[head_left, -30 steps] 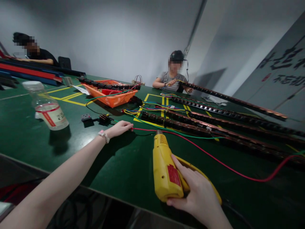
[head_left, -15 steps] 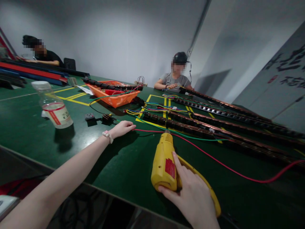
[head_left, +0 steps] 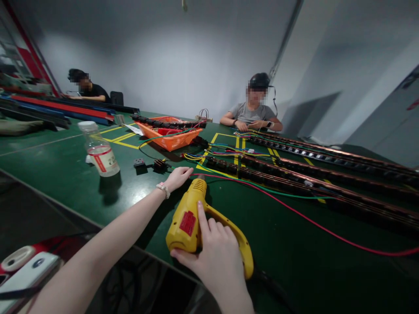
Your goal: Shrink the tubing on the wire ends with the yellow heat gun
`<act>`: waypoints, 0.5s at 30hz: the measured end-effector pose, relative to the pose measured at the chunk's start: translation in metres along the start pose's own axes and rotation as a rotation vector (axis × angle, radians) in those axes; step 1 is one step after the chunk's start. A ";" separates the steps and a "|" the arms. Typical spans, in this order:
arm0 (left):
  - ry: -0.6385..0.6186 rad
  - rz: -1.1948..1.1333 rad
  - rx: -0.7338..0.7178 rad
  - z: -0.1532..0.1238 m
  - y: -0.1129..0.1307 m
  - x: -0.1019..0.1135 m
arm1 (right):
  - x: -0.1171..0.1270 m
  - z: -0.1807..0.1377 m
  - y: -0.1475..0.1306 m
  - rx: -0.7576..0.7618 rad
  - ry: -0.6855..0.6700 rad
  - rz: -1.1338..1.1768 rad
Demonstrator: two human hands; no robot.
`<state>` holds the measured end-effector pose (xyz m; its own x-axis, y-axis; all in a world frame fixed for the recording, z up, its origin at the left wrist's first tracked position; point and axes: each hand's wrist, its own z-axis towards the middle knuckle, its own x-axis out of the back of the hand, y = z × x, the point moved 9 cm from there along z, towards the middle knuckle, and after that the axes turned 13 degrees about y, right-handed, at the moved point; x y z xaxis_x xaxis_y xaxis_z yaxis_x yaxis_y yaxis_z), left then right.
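Note:
My right hand point(head_left: 218, 246) is closed on a yellow heat gun point(head_left: 183, 220), with the index finger stretched along its body. The gun's metal nozzle points away from me, close to the fingers of my left hand point(head_left: 180, 175). That left hand pinches the end of a long red wire point(head_left: 284, 206), which runs off to the right across the green table. A green wire point(head_left: 278, 194) lies just behind the red one. Left of my left hand sit a black socket point(head_left: 140, 164) and a dark plug-like piece point(head_left: 160, 165).
A plastic bottle point(head_left: 101, 159) stands at the left. Behind the hands is an orange basket point(head_left: 173, 141) holding wired parts. Long black strips with copper-coloured wires point(head_left: 294, 179) stretch to the right. One person point(head_left: 250, 114) sits across the table, another point(head_left: 94, 92) at the far left.
The heat gun in my right hand has moved left, its nozzle now close to my left hand. My view has shifted somewhat. The co-worker opposite no longer holds up a long strip.

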<state>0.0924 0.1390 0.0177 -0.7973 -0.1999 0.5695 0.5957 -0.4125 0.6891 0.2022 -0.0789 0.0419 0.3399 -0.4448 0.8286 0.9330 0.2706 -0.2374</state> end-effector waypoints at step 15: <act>0.257 0.253 0.200 -0.002 -0.024 0.028 | -0.003 0.003 -0.012 0.002 -0.011 0.074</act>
<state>0.0552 0.1417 0.0160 -0.6065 -0.4987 0.6192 0.7629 -0.1459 0.6298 0.1896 -0.0786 0.0440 0.4067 -0.4143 0.8142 0.9051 0.3039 -0.2975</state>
